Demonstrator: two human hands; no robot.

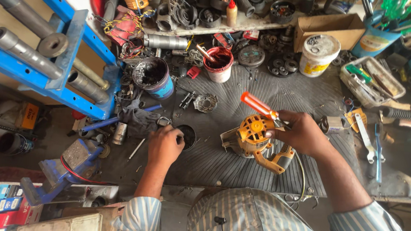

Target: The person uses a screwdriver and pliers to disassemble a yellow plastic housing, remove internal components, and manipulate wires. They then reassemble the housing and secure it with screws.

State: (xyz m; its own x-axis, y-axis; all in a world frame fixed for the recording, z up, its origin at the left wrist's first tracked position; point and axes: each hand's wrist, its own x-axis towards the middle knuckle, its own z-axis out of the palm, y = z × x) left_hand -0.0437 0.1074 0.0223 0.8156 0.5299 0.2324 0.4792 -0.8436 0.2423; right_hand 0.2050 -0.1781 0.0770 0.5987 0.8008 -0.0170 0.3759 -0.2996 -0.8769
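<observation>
i see the right hand [303,133] with fingers wrapped round an orange-handled screwdriver [259,106], tip at the yellow power tool [257,142] lying on the ribbed grey mat [274,94] mid-surface. the left hand [165,145] has fingers curled on a small black round part [188,136] just left of the tool. cluttered workshop surface [398,184]: red pot [218,63], dark grease tin [153,77], white tub [318,54], cardboard box [329,28], spanners [372,146] at right, blue vise [67,168] and blue press frame [70,48] at left.
</observation>
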